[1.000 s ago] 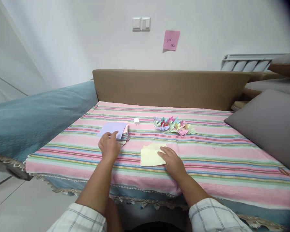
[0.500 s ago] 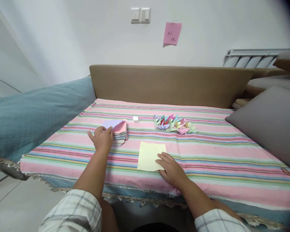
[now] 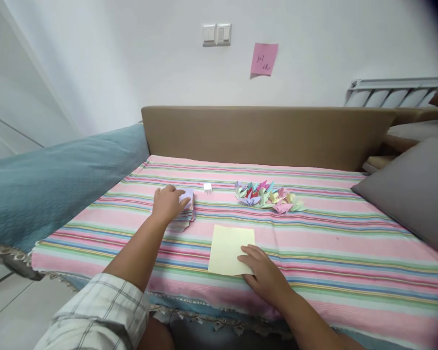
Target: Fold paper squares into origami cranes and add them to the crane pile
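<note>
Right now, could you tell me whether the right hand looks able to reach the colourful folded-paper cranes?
Probably yes: the right hand rests on the pale yellow square paper, and only striped cloth seems to lie between it and the cranes.

Head-high view, forward and down

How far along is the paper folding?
Looks done: the folded pieces, clustered toward the back. In hand: right hand on a flat yellow sheet, left hand at the stack. Apparently left: the yellow sheet, lying unfolded, and perhaps the stack. Final count can't be told.
</note>
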### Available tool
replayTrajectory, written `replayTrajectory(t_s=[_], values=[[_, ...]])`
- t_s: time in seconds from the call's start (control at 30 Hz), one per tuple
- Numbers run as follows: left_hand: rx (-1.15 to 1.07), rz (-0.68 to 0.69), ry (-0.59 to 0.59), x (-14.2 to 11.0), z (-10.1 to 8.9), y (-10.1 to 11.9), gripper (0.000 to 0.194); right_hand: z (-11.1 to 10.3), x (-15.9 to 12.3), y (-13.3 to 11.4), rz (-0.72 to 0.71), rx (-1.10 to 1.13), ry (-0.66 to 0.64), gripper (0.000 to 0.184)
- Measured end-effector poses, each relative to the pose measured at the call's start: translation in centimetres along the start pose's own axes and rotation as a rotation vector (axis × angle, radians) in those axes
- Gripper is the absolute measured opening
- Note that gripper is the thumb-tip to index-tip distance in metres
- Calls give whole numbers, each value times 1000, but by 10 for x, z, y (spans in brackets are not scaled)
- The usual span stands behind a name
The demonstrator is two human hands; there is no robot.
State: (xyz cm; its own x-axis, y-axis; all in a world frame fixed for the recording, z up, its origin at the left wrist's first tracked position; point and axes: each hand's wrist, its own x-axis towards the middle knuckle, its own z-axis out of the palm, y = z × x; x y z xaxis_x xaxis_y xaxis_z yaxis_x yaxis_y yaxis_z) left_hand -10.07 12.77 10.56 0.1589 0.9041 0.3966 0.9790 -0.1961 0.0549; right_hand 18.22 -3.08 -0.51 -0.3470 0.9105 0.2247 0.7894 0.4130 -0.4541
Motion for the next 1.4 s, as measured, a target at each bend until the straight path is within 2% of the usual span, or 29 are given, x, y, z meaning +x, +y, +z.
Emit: replayTrajectory(t_s=[0.07, 0.13, 0.2, 0.3, 0.37, 0.5, 0.57, 0.7, 0.8, 0.93, 1.03, 1.1, 1.17, 1.27, 1.33, 1.4], values=[[-88, 20, -82, 25, -3, 11, 38, -1, 2, -2, 17, 0, -28, 44], [-200, -32, -208, 52, 1, 25, 38, -2, 3, -4, 34, -2, -44, 45], [-229, -50, -284, 78, 15, 42, 38, -2, 6, -6, 45, 7, -44, 46], [-247, -130, -353, 103, 49, 67, 40, -2, 10, -7, 46, 32, -28, 46], [-253, -198, -355, 108, 75, 82, 40, -2, 12, -7, 45, 56, -21, 44], [-261, -325, -272, 104, 116, 101, 49, -3, 14, -4, 63, 100, -24, 42], [-267, -354, -224, 102, 128, 103, 51, -2, 13, -2, 59, 105, -29, 44], [-300, -330, -166, 105, 136, 98, 37, -1, 12, 1, 63, 102, -33, 45], [-334, -313, -156, 109, 135, 98, 33, 0, 12, 1, 65, 111, -41, 47], [-404, -279, -153, 106, 125, 115, 30, 1, 13, 1, 59, 116, -25, 48], [-467, -181, -119, 98, 99, 127, 31, 0, 13, 0, 42, 106, -17, 47], [-490, -106, -84, 91, 72, 121, 31, -2, 12, 0, 39, 104, -27, 47], [-498, -4, -16, 80, 44, 99, 31, -3, 10, -1, 44, 105, -46, 48], [-421, 32, 40, 54, 16, 44, 30, -2, 8, 0, 35, 98, -51, 48], [-343, -39, 7, 34, 11, 6, 30, 1, 6, 2, 13, 94, -23, 49], [-273, -137, -51, 16, 15, -23, 29, 5, 6, 3, -17, 96, 22, 50]])
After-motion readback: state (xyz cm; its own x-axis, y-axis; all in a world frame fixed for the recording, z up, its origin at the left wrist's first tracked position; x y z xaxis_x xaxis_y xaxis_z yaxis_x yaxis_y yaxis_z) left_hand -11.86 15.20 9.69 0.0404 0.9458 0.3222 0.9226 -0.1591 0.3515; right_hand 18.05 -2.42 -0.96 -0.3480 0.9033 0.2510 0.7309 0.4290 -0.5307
